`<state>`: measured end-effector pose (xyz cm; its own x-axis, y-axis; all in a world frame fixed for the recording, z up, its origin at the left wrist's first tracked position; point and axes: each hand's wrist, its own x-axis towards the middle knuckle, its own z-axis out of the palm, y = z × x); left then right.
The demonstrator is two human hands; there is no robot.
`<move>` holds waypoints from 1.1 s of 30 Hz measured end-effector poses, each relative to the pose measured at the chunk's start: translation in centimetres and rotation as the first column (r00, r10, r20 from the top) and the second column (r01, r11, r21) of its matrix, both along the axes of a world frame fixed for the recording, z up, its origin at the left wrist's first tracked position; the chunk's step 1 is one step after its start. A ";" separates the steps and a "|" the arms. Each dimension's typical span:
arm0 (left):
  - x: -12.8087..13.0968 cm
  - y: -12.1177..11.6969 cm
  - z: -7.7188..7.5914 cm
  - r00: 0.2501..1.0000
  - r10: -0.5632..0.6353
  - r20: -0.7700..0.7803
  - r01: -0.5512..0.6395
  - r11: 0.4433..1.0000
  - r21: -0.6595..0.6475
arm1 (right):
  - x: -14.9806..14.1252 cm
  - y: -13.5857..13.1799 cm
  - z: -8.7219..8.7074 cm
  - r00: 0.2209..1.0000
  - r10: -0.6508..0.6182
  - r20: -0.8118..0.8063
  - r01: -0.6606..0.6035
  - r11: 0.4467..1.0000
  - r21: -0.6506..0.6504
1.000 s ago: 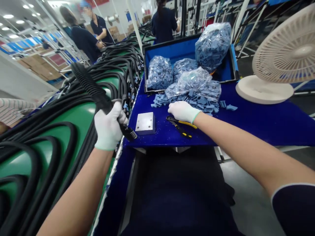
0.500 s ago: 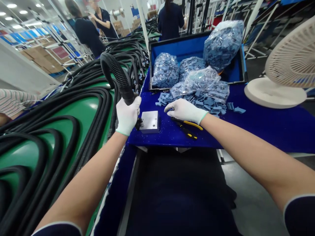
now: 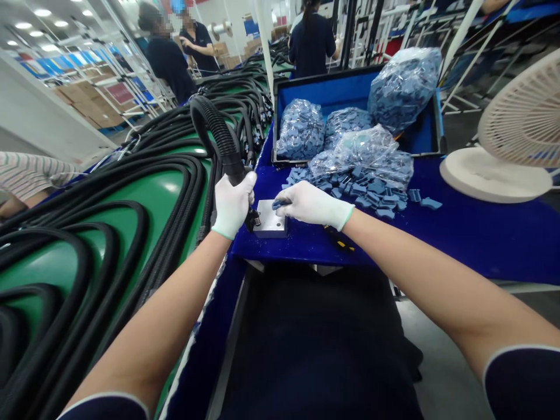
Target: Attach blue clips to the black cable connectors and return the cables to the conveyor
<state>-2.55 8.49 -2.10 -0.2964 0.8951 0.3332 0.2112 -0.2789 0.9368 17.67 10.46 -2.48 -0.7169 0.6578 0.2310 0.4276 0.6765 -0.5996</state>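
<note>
White knit gloves cover both hands. The right hand (image 3: 311, 205) is closed at the fingertips, pinching a small blue clip (image 3: 281, 202). The clip sticks out past the fingers on the hand's left, above the metal block (image 3: 272, 228); whether it touches the block I cannot tell. The left hand (image 3: 233, 201) is wrapped around the lower end of a black hose (image 3: 228, 153), which rises out of the fist and bends over away from the person. Below the fist, the hose's ringed metal tip (image 3: 257, 219) is at the block's left edge. Pliers (image 3: 345, 245) lie on the blue table (image 3: 459, 245), mostly hidden under the right hand and wrist, their yellow-marked handles showing.

Behind the block stands a blue bin (image 3: 326, 90) with a black rim. It holds three clear bags of blue clips: one at the left (image 3: 300, 129), one in the middle (image 3: 349, 123) and a bigger one, heaped above the rim, at the right (image 3: 405, 90). Another bag (image 3: 367, 149) lies in front of the bin, with loose clips (image 3: 363, 189) spread around its near side. Two pieces lie apart from them, towards the fan (image 3: 494, 175). More hoses (image 3: 122, 175) lie looped on the green surface (image 3: 161, 192) at the left.
</note>
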 end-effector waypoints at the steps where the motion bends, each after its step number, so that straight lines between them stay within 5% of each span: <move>1: 0.0 0.0 0.0 1.000 0.000 0.003 0.000 1.000 -0.006 | -0.4 0.0 0.2 1.000 -0.024 -0.009 0.024 0.999 0.024; 5: -0.3 0.1 -0.2 0.999 -0.013 0.029 0.013 1.000 -0.008 | -1.6 0.0 0.6 0.988 -0.146 -0.051 0.150 0.985 0.087; 11: -0.6 0.3 -0.4 0.999 -0.047 0.029 0.047 0.999 0.005 | -2.7 0.4 0.1 0.989 -0.028 -0.143 0.028 1.000 -0.006; 17: -0.6 0.2 -0.5 0.999 -0.038 0.018 0.038 0.999 0.007 | -3.6 0.9 -0.6 0.998 0.065 -0.005 -0.065 0.993 -0.099; 26: -1.1 0.3 0.0 0.993 0.008 -0.120 -0.006 1.000 0.013 | -5.1 1.3 -0.4 0.998 -0.055 -0.021 0.054 0.998 -0.008; 33: -1.8 0.8 -0.5 0.992 -0.123 0.012 0.123 0.992 -0.022 | -6.3 3.9 -2.8 0.967 0.035 -0.253 -0.104 0.959 -0.263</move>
